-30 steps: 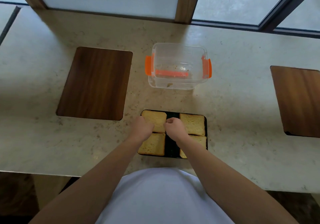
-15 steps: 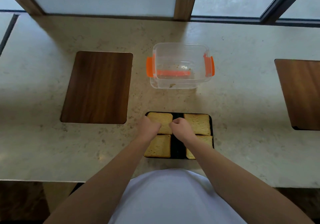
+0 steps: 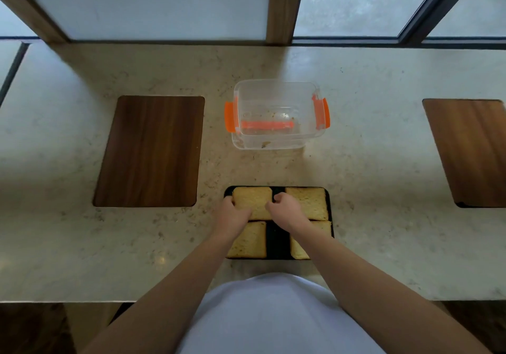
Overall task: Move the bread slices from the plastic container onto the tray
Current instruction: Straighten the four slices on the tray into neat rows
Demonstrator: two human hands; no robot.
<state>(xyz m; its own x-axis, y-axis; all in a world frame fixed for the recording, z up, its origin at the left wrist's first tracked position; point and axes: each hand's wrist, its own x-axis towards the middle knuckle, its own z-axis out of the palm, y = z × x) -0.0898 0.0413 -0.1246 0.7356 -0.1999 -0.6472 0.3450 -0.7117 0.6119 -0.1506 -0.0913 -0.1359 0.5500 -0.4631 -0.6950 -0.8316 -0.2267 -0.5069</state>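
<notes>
Nearest, a black tray [image 3: 278, 241] lies on the pale counter [image 3: 383, 189] with four bread slices in a two-by-two grid. The left hand [image 3: 232, 215] grips the left edge of the far-left slice [image 3: 253, 201]; the right hand [image 3: 284, 208], fingers curled, pinches its right edge. At twelve o'clock beyond stands the clear plastic container [image 3: 276, 115] with orange latches, holding only crumbs.

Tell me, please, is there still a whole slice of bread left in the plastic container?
No, the plastic container holds only crumbs, and four bread slices lie on the tray.
</notes>
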